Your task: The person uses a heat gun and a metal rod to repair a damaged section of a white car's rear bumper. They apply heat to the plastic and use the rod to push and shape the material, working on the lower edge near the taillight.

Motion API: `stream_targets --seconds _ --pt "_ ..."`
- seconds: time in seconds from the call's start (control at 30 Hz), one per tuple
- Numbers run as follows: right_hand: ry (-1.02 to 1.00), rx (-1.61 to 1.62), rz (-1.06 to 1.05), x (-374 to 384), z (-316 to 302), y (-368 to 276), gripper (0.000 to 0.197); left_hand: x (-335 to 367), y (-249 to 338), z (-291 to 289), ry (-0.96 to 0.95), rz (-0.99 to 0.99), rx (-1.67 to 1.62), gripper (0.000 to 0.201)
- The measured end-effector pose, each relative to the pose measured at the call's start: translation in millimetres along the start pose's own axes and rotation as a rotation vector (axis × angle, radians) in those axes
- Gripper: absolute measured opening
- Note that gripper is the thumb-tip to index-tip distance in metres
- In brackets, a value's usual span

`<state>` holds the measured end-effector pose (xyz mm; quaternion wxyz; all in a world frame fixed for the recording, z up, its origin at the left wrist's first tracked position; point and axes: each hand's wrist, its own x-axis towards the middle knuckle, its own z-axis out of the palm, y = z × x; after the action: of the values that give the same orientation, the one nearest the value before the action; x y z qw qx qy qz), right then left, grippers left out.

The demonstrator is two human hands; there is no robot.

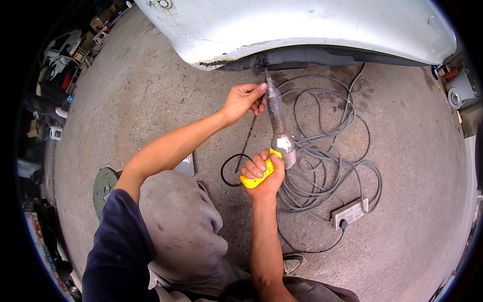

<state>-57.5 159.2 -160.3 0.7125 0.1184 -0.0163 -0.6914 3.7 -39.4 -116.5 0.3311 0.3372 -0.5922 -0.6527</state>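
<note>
Right hand [262, 173] clamps yellow-handled, grey-nozzled heat gun [278, 132]; left hand [241, 99] pinches thin black rod [248, 137] near dented silver bumper [302, 30], upper centre. Risk: nozzle scorching fingers, tangled grey cable [327, 151].

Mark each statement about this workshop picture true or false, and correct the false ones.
1. The right hand grips the yellow handle of a heat tool. True.
2. The left hand rests on the ground. False: it is raised beside the tool's nozzle, holding a thin dark rod.
3. A grey cable lies coiled on the concrete. True.
4. The tool's tip points at a wooden door. False: it points at the lower edge of a silver car panel.
</note>
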Motion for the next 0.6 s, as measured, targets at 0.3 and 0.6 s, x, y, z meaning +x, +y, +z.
stream_targets --seconds 0.3,0.6 --pt "-0.019 0.005 0.012 2.0 -2.5 1.7 0.021 1.9 -1.2 -1.0 0.002 0.005 0.005 0.042" --pt "-0.028 0.008 0.018 3.7 -4.9 2.4 0.021 2.2 -0.8 -0.6 0.005 0.007 0.004 0.041"
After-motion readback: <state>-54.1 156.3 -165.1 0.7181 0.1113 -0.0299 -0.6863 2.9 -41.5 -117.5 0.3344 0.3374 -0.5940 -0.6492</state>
